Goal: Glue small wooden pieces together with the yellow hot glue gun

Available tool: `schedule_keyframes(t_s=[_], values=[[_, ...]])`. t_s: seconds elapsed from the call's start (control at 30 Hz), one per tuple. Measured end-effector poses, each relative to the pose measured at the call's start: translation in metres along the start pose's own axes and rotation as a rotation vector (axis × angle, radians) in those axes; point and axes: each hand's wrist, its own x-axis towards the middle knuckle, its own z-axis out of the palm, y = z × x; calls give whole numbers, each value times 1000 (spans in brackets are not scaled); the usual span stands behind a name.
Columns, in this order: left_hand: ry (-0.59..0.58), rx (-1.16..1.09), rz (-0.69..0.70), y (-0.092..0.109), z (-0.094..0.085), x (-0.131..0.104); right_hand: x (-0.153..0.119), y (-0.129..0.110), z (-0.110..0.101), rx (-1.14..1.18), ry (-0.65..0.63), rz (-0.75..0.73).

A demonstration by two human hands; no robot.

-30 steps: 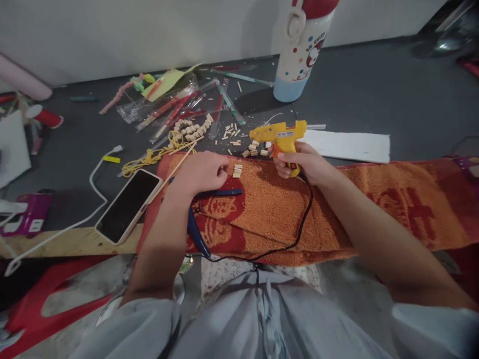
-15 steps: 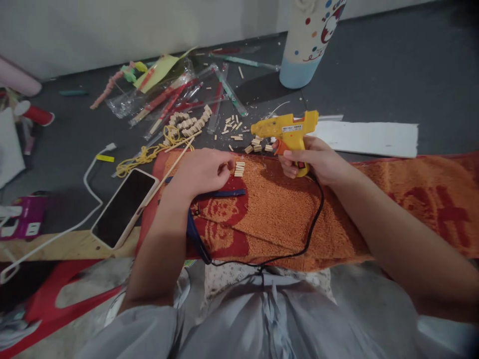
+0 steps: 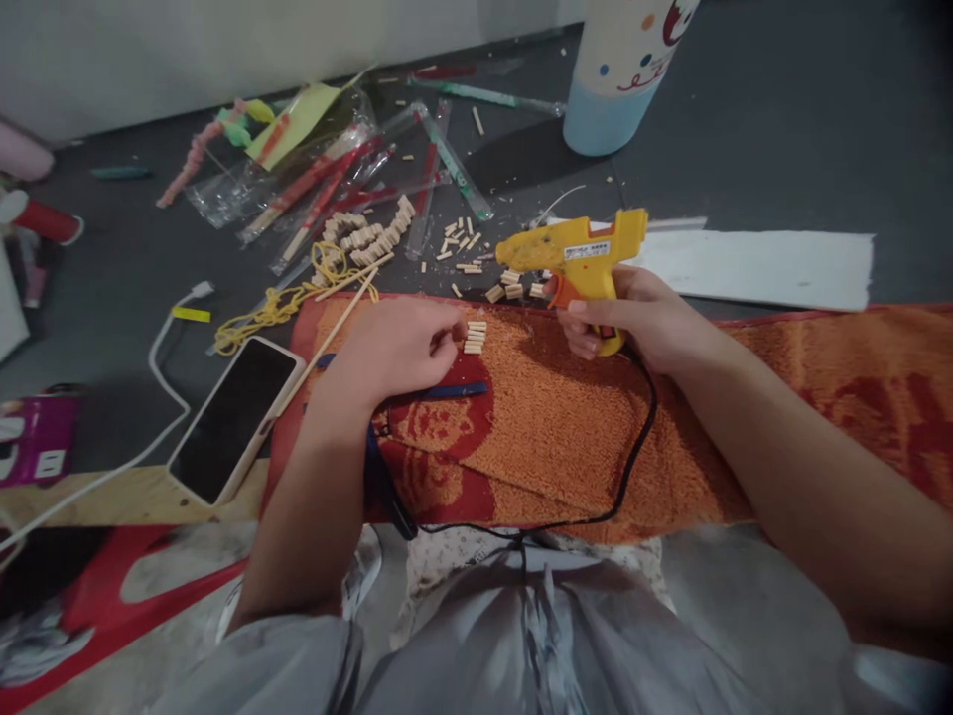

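Towel (image 3: 555, 427) on table (image 3: 781, 149), likely against drips; right hand (image 3: 644, 313) grips glue gun (image 3: 592, 260); left hand (image 3: 398, 343) curled by sticks (image 3: 475, 338), grasp unclear.

Tabletop (image 3: 781, 149): dim, darkest toward two o'clock
Bottle (image 3: 614, 99): soft shadow toward nine o'clock
Wrappers (image 3: 361, 139): small glints, eleven o'clock
Glue gun (image 3: 551, 248): label lettering blurred
Forearm (image 3: 789, 457): stretched toward four o'clock

a head-worn camera looks forward and steeply down onto the tabletop (image 3: 789, 129) from close by, both forearms (image 3: 313, 516) in view, the near edge (image 3: 141, 499) low and the far edge (image 3: 164, 120) high, along the wall (image 3: 260, 45).
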Motion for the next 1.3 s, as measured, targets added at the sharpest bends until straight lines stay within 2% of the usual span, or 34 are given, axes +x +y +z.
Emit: schedule_keyframes(t_s=[0.9,1.3], values=[[2,20,-6,-1,0,0,2,3,-3,15,-44,-25],[2,4,-8,-2,0,1,1,1,-2,13,-34,8]])
